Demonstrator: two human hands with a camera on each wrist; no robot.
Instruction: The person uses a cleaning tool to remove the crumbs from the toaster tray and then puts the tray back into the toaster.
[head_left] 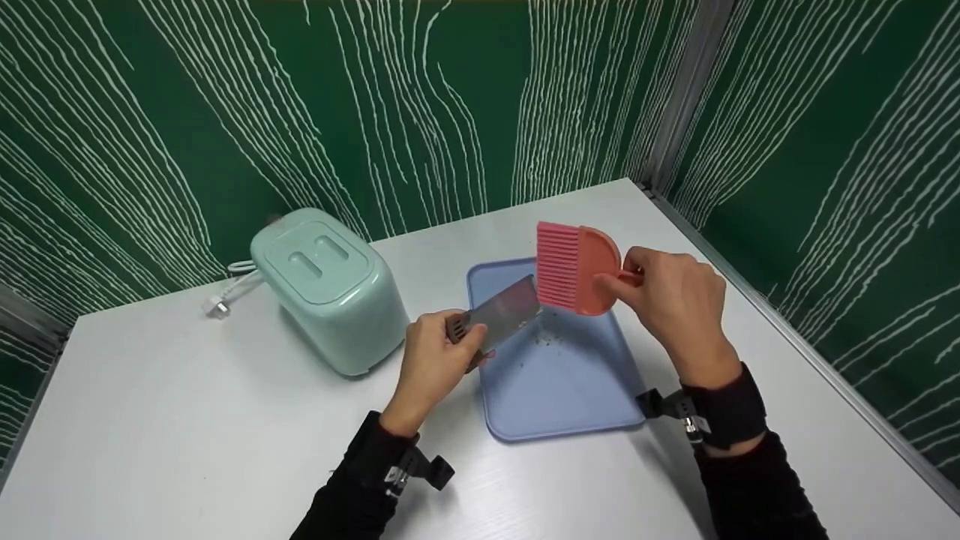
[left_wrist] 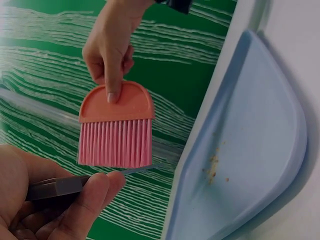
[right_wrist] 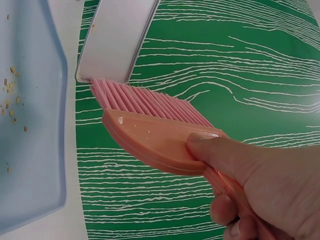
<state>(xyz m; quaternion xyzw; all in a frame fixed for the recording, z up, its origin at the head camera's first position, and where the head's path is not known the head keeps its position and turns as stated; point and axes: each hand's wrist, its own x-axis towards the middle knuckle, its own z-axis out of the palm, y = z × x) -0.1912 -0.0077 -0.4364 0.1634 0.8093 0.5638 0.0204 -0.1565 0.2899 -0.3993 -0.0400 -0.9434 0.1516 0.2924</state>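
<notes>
My left hand grips the dark slotted end of a thin metal crumb tray, tilted over a blue tray. In my right hand is a small orange hand brush, pinched near the base of its head with the thumb flat on it. Its pink bristles meet the far end of the crumb tray in the right wrist view. Below them, crumbs lie scattered on the blue tray. A few specks cling to the brush head and the metal tray.
A mint-green toaster with its lid on stands left of the blue tray. Its white cord and plug lie behind it on the white table. Green walls with white wavy lines enclose the back and right side.
</notes>
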